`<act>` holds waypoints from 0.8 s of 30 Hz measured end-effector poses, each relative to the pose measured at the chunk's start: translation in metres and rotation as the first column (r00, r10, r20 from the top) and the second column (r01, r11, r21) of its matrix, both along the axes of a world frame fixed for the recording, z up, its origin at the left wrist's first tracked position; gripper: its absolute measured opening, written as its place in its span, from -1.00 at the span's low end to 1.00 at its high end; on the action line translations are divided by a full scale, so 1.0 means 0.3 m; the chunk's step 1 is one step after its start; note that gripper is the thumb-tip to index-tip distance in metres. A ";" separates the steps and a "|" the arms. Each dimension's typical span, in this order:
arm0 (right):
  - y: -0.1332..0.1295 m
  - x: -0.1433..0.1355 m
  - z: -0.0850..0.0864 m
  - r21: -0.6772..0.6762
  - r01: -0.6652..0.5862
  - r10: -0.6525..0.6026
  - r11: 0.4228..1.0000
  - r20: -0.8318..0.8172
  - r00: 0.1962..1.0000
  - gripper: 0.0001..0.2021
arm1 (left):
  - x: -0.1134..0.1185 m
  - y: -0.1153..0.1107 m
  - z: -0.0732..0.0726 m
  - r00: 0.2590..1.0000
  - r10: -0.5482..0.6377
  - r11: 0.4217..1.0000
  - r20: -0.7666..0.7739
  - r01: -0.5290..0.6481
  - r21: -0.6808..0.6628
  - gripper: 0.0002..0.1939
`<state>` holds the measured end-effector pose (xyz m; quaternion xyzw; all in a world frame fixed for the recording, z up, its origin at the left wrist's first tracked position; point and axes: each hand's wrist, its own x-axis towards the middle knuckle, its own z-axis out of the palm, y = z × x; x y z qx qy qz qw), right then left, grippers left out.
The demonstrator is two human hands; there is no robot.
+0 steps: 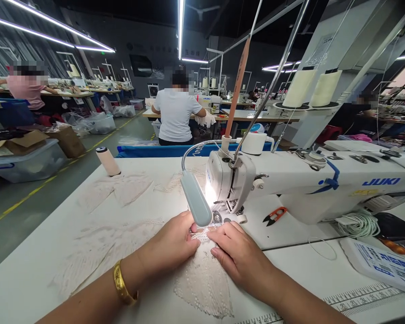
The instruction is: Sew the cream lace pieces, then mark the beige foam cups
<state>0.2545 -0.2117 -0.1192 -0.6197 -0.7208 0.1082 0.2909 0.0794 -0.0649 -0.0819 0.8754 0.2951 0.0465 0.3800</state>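
A cream lace fabric piece (204, 279) lies below the sewing machine's needle area and spreads toward me. My left hand (175, 240) pinches its upper left edge, thumb against curled fingers, with a gold bangle (121, 282) on the wrist. From the right, my right hand (238, 252) grips the same lace, fingertips pressing on its top edge. Just above my hands hangs a grey-green lamp head (196, 200), which hides part of the needle area. The white sewing machine (300, 175) stands beyond and to the right.
More lace pieces (118, 191) lie on the table's left, near a thread spool (108, 162). Orange thread snips (275, 216) rest beside the machine. At right are a coiled cord (357, 224), a white box (381, 261) and a printed ruler (361, 294). A co-worker (176, 110) sits ahead.
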 end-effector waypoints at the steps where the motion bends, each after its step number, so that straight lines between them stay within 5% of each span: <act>1: -0.001 -0.001 0.001 0.003 -0.001 0.001 1.000 0.003 1.000 -0.83 | 0.000 0.002 -0.003 1.000 -0.002 1.000 0.001 0.002 -0.007 -0.63; 18: -0.001 -0.011 0.005 -0.003 0.008 -0.008 1.000 0.028 1.000 -0.81 | -0.007 -0.006 0.024 0.984 -0.164 0.979 0.070 0.154 0.137 -0.84; 24: -0.037 -0.007 0.039 0.090 -0.044 0.041 0.995 0.032 0.999 -0.80 | -0.005 -0.065 0.018 0.963 -0.262 0.783 -0.057 0.247 0.571 -0.75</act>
